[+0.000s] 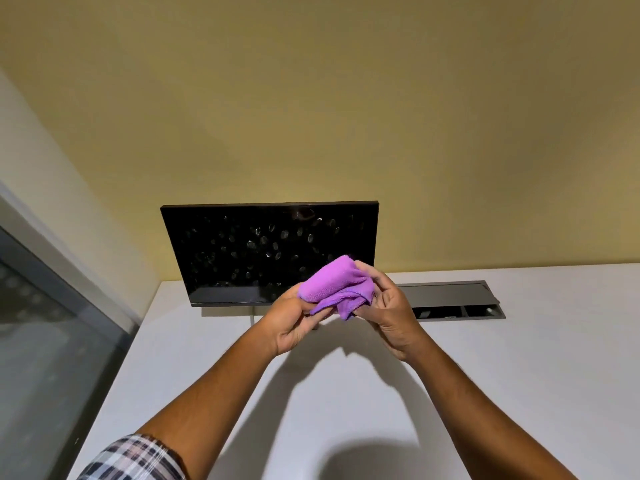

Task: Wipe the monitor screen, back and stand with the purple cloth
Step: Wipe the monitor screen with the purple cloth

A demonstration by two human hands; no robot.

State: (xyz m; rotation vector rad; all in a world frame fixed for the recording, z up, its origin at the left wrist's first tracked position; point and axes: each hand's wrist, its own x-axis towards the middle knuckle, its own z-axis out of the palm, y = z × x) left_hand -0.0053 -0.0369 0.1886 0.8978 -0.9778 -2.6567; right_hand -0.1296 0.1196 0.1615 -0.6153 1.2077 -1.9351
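the wide white table carries a flat black monitor at its far edge, screen dark and covered with fingerprint smudges. right of it is a grey cable tray with its lid up. my left hand and right hand hold the bunched purple microfibre cloth between them, above the table and before the screen's lower right corner, fingers curled round it.

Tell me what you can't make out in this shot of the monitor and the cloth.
Head view only:
- Monitor back: faces away, hidden by the screen.
- Stand: covered by the purple cloth, left hand and right hand.
- Screen's lower right corner: behind the cloth.
- Desk's cable tray: contents too dark and small.
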